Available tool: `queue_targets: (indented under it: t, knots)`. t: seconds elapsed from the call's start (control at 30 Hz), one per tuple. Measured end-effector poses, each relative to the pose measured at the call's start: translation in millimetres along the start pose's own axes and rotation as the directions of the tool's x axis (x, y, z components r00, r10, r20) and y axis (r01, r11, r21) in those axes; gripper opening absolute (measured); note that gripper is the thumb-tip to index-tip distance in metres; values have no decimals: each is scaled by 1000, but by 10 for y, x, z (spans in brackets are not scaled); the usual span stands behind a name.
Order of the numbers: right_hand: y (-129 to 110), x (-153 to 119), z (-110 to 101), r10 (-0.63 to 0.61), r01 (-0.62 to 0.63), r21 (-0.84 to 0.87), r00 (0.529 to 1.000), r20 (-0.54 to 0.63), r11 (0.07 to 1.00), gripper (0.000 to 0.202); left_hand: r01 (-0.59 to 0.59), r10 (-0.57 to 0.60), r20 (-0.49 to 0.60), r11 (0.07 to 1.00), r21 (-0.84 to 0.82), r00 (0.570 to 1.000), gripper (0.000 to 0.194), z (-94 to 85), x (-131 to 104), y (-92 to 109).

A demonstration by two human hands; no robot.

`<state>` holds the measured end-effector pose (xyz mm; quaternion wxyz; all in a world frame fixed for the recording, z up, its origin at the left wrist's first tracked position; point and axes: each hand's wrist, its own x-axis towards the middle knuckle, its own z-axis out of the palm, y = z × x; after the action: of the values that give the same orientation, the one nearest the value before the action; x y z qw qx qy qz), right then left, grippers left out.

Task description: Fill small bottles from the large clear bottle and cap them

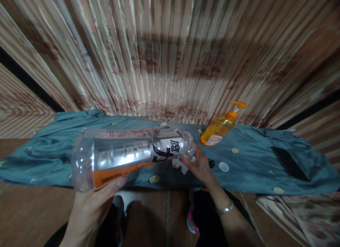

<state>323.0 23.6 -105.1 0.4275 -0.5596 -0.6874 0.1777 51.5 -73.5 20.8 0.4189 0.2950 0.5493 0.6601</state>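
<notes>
A large clear plastic bottle with an orange, silver and black label lies nearly sideways in the air above the blue-green cloth. Its wide base points left and its neck points right. My left hand holds it from below near the base, thumb along the orange part of the label. At the neck, my right hand has its fingers closed on the bottle; part of them is hidden behind it. A crumpled white tissue shows just under the neck, beside my right hand.
On the cloth stand or lie an orange pump bottle, a small black object, a round white disc and a dark phone. A pleated curtain hangs behind.
</notes>
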Motion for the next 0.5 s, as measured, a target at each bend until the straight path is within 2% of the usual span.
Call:
queue_targets:
  t: [0.07, 0.23, 0.37, 0.5]
  knots:
    - [-2, 0, 3, -4, 4, 0, 1000, -4, 1000, 56, -20, 20, 16, 1000, -12, 1000, 67, 2, 8, -10]
    - [13, -1, 13, -4, 4, 0, 1000, -8, 1000, 56, -38, 39, 25, 999, -37, 999, 55, 15, 10, -9]
    - [26, -4, 21, 9, -9, -2, 1000, -7, 1000, 59, -10, 9, -24, 1000, -20, 1000, 61, 39, -18, 25]
    - [30, -7, 19, 3, -3, -1, 1000, -7, 1000, 59, 47, -47, -11, 999, -1, 999, 48, 47, -33, 38]
